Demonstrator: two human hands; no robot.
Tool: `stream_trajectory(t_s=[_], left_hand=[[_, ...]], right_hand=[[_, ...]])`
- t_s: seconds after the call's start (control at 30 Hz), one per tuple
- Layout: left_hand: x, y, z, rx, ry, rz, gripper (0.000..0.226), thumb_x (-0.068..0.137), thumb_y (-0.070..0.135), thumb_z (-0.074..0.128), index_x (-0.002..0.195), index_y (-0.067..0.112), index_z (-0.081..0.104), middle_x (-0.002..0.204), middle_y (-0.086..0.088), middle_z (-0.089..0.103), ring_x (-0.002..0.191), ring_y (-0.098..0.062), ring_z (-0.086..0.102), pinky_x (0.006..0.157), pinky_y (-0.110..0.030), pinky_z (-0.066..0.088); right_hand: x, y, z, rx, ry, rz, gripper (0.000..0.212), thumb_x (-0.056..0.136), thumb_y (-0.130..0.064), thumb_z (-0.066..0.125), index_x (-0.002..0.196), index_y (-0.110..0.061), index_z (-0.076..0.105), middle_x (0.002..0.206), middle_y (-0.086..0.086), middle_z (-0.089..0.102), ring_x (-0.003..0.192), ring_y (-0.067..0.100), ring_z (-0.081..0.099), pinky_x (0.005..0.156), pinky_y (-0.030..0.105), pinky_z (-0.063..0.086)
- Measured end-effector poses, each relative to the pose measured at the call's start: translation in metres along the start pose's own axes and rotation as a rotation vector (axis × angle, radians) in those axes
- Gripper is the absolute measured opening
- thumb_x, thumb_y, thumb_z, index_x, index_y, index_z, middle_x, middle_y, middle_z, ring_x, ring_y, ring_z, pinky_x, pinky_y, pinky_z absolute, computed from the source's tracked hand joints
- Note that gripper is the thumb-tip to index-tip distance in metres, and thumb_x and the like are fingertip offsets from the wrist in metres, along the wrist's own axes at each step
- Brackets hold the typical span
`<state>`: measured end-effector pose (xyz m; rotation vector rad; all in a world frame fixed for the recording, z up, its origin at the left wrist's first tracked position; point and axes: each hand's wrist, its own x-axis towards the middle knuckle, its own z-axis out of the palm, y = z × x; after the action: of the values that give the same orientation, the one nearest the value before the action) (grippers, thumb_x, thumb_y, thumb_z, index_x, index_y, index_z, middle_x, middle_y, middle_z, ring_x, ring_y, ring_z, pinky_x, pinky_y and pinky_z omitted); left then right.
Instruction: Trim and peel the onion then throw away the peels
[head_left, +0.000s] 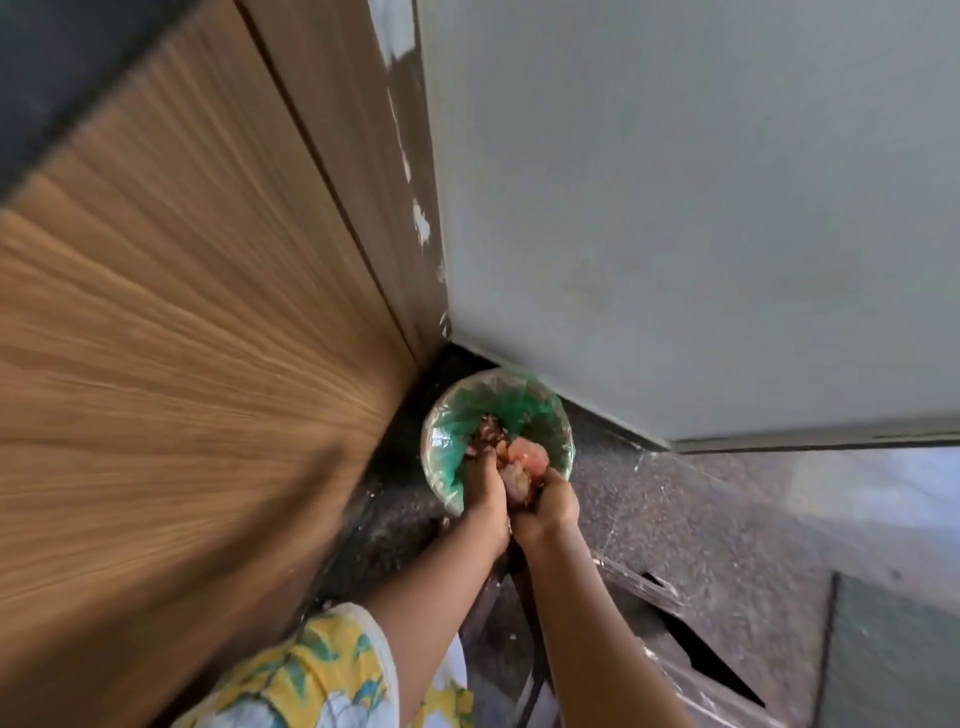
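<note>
A round bin (441, 452) lined with a green plastic bag stands on the floor in the corner between a wooden cabinet and a grey wall. Dark and pinkish scraps (524, 452) lie inside it. My left hand (485, 488) and my right hand (550, 506) are held together over the bin's near rim, fingers curled around a bunch of pink-brown onion peels (517, 483) between them. The view is motion-blurred, so the exact grip is hard to make out.
A wooden cabinet front (182, 338) fills the left side. A grey wall (675, 208) rises on the right. The floor (701, 519) is dark speckled stone, with a dark step and gap (696, 649) at lower right.
</note>
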<state>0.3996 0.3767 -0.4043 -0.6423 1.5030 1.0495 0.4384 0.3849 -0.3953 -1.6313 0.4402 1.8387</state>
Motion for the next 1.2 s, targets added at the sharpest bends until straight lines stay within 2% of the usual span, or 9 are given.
stream_trajectory(t_s=[0.13, 0.3, 0.4, 0.53, 0.67, 0.77, 0.93, 1.07, 1.2], left_hand=[[0.027, -0.002, 0.009, 0.046, -0.019, -0.061, 0.051, 0.090, 0.045, 0.046, 0.120, 0.007, 0.059, 0.116, -0.018, 0.062, 0.104, -0.032, 0.060, 0.080, -0.038, 0.051], [0.030, 0.012, 0.009, 0.027, -0.069, -0.124, 0.062, 0.093, 0.054, 0.033, 0.125, 0.006, 0.055, 0.128, -0.019, 0.056, 0.118, -0.034, 0.052, 0.098, -0.042, 0.041], [0.028, 0.015, 0.004, 0.047, -0.057, -0.088, 0.052, 0.101, 0.037, 0.025, 0.128, -0.001, 0.048, 0.122, -0.014, 0.056, 0.115, -0.032, 0.052, 0.088, -0.035, 0.042], [0.036, 0.011, 0.000, 0.033, -0.014, -0.039, 0.035, 0.097, 0.005, 0.033, 0.129, -0.001, 0.047, 0.082, -0.002, 0.055, 0.070, -0.012, 0.050, 0.060, -0.019, 0.041], [0.040, 0.006, -0.006, 0.074, -0.002, 0.021, 0.052, 0.084, -0.024, 0.031, 0.130, -0.005, 0.044, 0.111, -0.014, 0.060, 0.078, -0.015, 0.055, 0.067, -0.020, 0.045], [0.031, 0.008, -0.004, 0.060, -0.036, 0.046, 0.052, 0.080, -0.028, 0.040, 0.128, -0.008, 0.046, 0.100, -0.015, 0.061, 0.074, -0.015, 0.057, 0.069, -0.025, 0.051], [0.001, 0.018, 0.001, 0.140, 0.015, 0.112, 0.007, 0.084, 0.013, 0.066, 0.088, 0.006, 0.066, 0.090, -0.011, 0.067, 0.081, -0.024, 0.061, 0.058, -0.020, 0.053], [-0.041, 0.036, 0.003, 0.177, -0.111, 0.028, 0.059, 0.094, 0.053, 0.032, 0.130, 0.010, 0.050, 0.134, -0.006, 0.051, 0.125, -0.021, 0.045, 0.097, -0.033, 0.034], [-0.079, 0.046, -0.009, 0.103, -0.161, 0.010, 0.042, 0.097, 0.045, 0.033, 0.114, 0.017, 0.060, 0.125, -0.002, 0.057, 0.117, -0.020, 0.051, 0.100, -0.035, 0.032]], right_hand=[[0.037, -0.009, -0.005, 0.016, -0.015, 0.064, 0.043, 0.099, -0.022, 0.031, 0.130, 0.001, 0.052, 0.132, 0.020, 0.054, 0.127, 0.036, 0.047, 0.111, 0.043, 0.034], [0.052, -0.016, -0.003, -0.045, 0.025, 0.087, 0.042, 0.101, -0.026, 0.032, 0.119, 0.002, 0.058, 0.123, 0.023, 0.059, 0.120, 0.037, 0.051, 0.108, 0.048, 0.035], [0.061, -0.014, -0.005, -0.113, 0.059, 0.042, 0.032, 0.099, -0.020, 0.042, 0.118, 0.000, 0.058, 0.113, 0.022, 0.063, 0.105, 0.037, 0.059, 0.101, 0.053, 0.042], [0.061, -0.016, -0.007, -0.303, 0.176, -0.107, 0.039, 0.089, 0.018, 0.035, 0.116, 0.005, 0.060, 0.093, 0.017, 0.061, 0.074, 0.025, 0.057, 0.089, 0.039, 0.051], [0.048, -0.016, -0.003, -0.474, 0.313, -0.191, 0.018, 0.081, 0.015, 0.059, 0.091, 0.005, 0.069, 0.088, 0.016, 0.064, 0.062, 0.017, 0.058, 0.048, 0.021, 0.055], [0.042, -0.017, -0.001, -0.712, 0.446, -0.311, 0.013, 0.068, -0.005, 0.081, 0.070, -0.005, 0.068, 0.077, 0.014, 0.067, 0.072, 0.027, 0.066, 0.071, 0.037, 0.060], [0.022, -0.019, 0.008, -0.838, 0.456, -0.380, 0.018, 0.085, -0.001, 0.055, 0.090, -0.002, 0.073, 0.094, 0.017, 0.067, 0.089, 0.031, 0.063, 0.084, 0.037, 0.054], [-0.007, -0.020, 0.009, -0.818, 0.430, -0.443, 0.021, 0.083, 0.004, 0.057, 0.084, -0.008, 0.074, 0.092, 0.015, 0.070, 0.080, 0.024, 0.063, 0.076, 0.028, 0.055], [-0.043, -0.017, 0.013, -0.743, 0.360, -0.429, 0.009, 0.082, -0.013, 0.070, 0.090, -0.010, 0.071, 0.081, 0.009, 0.069, 0.070, 0.021, 0.067, 0.066, 0.027, 0.059]])
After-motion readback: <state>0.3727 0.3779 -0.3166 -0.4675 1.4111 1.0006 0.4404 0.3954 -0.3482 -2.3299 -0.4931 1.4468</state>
